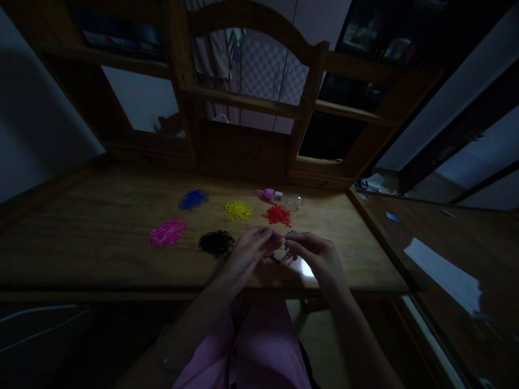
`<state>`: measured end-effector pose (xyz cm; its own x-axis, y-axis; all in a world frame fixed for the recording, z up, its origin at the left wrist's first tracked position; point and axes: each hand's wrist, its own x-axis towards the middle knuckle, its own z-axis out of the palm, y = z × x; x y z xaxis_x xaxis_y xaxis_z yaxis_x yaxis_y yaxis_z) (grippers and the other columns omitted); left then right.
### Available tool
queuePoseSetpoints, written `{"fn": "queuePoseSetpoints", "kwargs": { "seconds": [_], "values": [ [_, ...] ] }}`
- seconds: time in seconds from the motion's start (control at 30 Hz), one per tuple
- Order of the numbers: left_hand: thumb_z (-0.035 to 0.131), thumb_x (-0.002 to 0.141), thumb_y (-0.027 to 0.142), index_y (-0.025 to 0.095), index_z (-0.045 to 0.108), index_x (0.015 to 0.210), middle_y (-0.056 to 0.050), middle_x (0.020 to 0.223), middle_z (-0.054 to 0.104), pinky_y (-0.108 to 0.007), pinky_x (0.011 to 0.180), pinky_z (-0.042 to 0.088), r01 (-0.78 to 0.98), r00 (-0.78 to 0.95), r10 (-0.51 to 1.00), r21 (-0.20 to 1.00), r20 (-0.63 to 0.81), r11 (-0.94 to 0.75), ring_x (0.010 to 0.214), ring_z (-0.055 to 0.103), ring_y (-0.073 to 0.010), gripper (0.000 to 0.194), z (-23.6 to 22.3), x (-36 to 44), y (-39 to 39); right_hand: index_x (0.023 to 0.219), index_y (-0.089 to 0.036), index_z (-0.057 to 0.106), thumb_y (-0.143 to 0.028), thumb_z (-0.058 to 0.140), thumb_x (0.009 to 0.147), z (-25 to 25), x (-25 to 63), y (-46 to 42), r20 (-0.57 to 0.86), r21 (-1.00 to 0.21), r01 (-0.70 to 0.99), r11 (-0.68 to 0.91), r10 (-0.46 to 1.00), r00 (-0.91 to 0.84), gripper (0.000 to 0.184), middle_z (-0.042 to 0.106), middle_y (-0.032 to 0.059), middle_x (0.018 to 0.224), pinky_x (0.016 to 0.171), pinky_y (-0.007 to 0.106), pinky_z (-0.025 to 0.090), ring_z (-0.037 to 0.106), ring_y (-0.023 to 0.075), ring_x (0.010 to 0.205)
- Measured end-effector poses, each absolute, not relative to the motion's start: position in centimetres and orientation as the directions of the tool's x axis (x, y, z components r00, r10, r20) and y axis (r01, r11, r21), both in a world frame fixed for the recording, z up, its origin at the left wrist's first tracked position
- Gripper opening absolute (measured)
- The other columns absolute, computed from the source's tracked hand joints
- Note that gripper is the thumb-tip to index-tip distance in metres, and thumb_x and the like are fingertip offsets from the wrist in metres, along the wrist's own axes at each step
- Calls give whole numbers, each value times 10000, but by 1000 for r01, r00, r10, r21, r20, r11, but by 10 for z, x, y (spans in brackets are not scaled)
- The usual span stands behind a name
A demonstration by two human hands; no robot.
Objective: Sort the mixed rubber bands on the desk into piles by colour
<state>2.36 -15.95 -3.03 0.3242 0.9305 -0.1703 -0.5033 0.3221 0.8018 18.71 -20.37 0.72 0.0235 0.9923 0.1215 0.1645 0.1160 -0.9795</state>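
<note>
Both hands meet over the front part of the wooden desk. My left hand (251,251) is closed with its fingers curled, and a small bluish bit shows at its fingertips. Close beside it, my right hand (318,254) pinches something tiny and dark between thumb and forefinger. Dim light hides what either hand holds. Under and between the hands lies a small mixed pile of thin strands (288,256). To the left of my left hand is a heap of black loops or strips (216,243); just behind the hands sits a red heap (278,215).
Farther back are a yellow heap (238,210), a blue heap (193,199) and, at left, a pink heap (167,233). A clear bottle (292,202) with a pink piece lies behind the red heap. Wooden shelving (243,148) closes the back; white paper (444,273) lies at right.
</note>
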Motion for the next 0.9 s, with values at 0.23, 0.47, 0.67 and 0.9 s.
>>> {"fn": "queuePoseSetpoints", "kwargs": {
  "seconds": [0.23, 0.47, 0.67, 0.9],
  "values": [
    [430, 872, 55, 57, 678, 839, -122, 891, 694, -293, 885, 546, -731, 517, 811, 351, -274, 585, 837, 670, -161, 250, -17, 31, -177, 889, -206, 729, -286, 686, 823, 9, 177, -209, 312, -862, 438, 255, 948, 62, 113, 700, 32, 820, 576, 251, 458, 588, 141, 654],
    [381, 926, 103, 79, 672, 826, -133, 939, 677, -267, 960, 520, -732, 500, 799, 329, -334, 596, 948, 662, -170, 308, -3, 30, -188, 917, -223, 710, -330, 583, 905, 20, 177, -215, 423, -767, 570, 295, 900, 103, 167, 668, 57, 895, 614, 270, 465, 606, 169, 740],
    [366, 915, 103, 104, 650, 890, -136, 1013, 670, -281, 910, 553, -764, 323, 888, 464, -327, 448, 1000, 648, -177, 285, 6, -7, -152, 869, -219, 687, -392, 550, 923, 17, 195, -213, 449, -769, 590, 248, 866, 221, 227, 662, 58, 876, 688, 293, 482, 620, 191, 789],
    [250, 951, 246, 145, 545, 788, -117, 932, 616, -340, 947, 488, -429, -324, 940, 902, -110, -42, 992, 598, -177, 352, 1, -107, -46, 904, -205, 679, -421, 552, 912, -7, 220, -204, 412, -792, 580, 191, 868, 277, 251, 656, 62, 936, 613, 260, 482, 598, 175, 764]
  ]
}}
